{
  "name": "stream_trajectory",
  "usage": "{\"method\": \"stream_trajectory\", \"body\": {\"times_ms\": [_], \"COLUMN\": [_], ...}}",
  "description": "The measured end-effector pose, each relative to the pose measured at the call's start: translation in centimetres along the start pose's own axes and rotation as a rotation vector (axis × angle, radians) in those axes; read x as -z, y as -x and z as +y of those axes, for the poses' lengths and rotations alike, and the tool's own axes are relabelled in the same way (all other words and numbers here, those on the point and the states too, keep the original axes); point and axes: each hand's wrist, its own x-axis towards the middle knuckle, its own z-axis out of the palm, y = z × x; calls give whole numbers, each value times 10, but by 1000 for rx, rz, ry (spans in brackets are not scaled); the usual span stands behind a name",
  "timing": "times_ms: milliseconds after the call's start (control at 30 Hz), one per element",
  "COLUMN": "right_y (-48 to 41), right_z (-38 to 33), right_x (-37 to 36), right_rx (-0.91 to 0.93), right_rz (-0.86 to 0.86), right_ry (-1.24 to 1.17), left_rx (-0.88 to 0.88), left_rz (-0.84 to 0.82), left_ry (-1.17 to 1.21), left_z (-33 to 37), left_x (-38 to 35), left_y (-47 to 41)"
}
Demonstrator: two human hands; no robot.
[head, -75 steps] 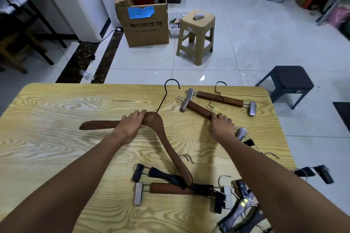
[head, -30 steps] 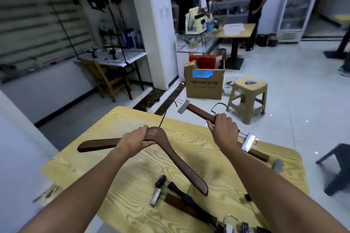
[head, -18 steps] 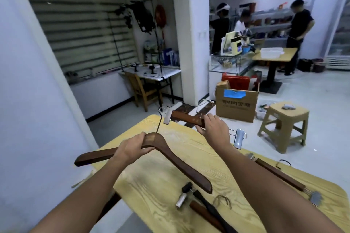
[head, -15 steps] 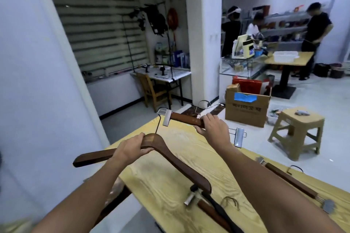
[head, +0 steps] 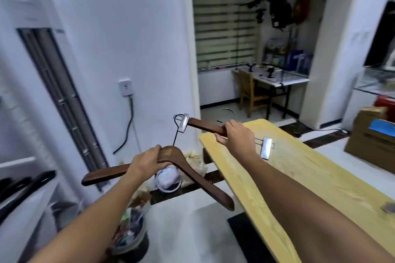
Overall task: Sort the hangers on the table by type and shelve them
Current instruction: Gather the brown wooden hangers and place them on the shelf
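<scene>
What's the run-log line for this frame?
left hand: grips wooden coat hanger | right hand: grips clip hanger | hangers: both in air, off table | shelved: no

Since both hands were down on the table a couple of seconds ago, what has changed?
Both hangers have lifted off the table and swung left: the coat hanger is now past the table's edge, over the floor; the clip hanger by its far corner. Grips unchanged: left hand on the coat hanger, right hand on the clip hanger.

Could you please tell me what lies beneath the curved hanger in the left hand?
Below the curved hanger, a white bag and a bin sit on the floor; the left hand and forearm cover the rest.
</scene>
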Motion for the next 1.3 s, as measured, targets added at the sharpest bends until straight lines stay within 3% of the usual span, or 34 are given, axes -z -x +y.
{"method": "stream_trajectory", "body": {"times_ms": [300,567,967,1300], "right_y": [23,54,155,277], "right_z": [-172,-294,-405,-438], "right_x": [-15,-5,23,61], "right_rx": [345,689,1090,1336], "right_rz": [-44,-67,-178,-243], "right_ry": [-230,-401,-625,-781], "left_rx": [377,752,1308,1669], "left_rz": [38,113,194,233], "left_ry": [-95,-69,-151,-127], "left_z": [-118,-167,-110,-20], "left_x": [42,62,73,61], "left_y": [141,287,492,626]}}
